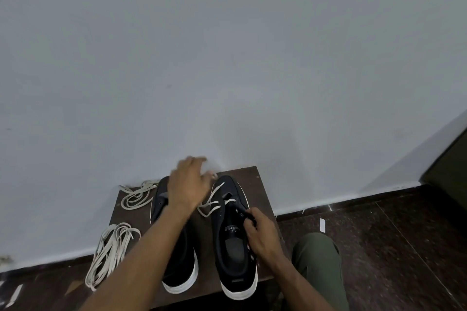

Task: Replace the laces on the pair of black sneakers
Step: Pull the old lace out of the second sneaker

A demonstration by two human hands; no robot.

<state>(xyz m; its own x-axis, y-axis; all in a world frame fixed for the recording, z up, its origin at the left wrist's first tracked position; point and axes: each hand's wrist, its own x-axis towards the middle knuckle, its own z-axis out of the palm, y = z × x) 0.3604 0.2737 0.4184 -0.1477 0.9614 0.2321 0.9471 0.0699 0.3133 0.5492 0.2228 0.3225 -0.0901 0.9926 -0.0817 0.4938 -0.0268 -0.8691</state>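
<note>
Two black sneakers with white soles stand side by side on a small dark wooden stool (260, 184), toes toward the wall. The right sneaker (233, 247) has a pale lace (214, 203) threaded through its lower eyelets. My right hand (261, 233) grips that shoe's right eyelet edge with curled fingers. My left hand (188, 184) is raised over the toe of the left sneaker (182, 270), blurred, and a lace end shows by its fingertips; whether it holds the lace is unclear. The left sneaker is mostly hidden by my forearm.
A loose pale lace (137, 194) lies at the stool's back left corner. A second bundle of laces (111, 255) hangs over the left edge. The stool stands against a grey wall. My knee in green trousers (318, 260) is at the right, above a dark stone floor.
</note>
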